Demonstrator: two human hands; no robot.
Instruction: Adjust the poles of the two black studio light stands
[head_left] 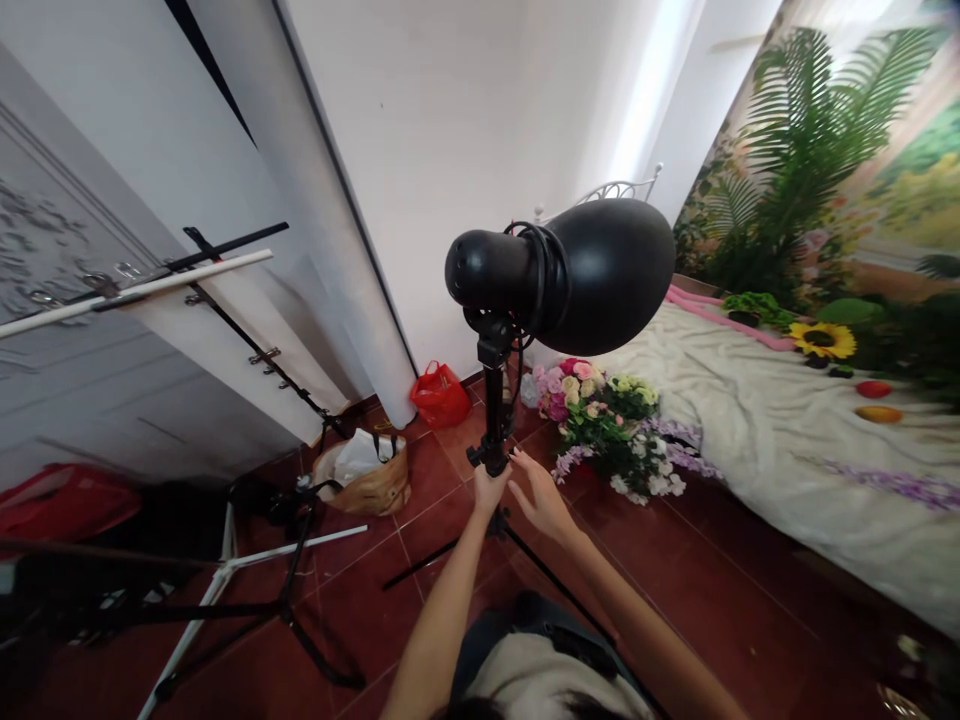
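A black studio lamp (615, 275) with a wide bowl-shaped reflector sits on top of a light stand (493, 410). Its black cable (551, 280) is coiled around the neck behind the reflector. My left hand (491, 488) is wrapped round the stand's pole, just below a collar with a side knob (474, 456). Beside it, my right hand (541, 500) has its fingers stretched out, with the fingertips close to the collar; whether they touch it I cannot tell. The stand's thin black legs (420, 563) spread over the floor below my hands.
Artificial flowers (600, 410) lie right of the stand, against a bed with a pale cover (750, 400). A red plastic bag (440, 395) and a woven basket (375, 480) stand on the red tiles. More stands with white poles (135, 290) fill the left side.
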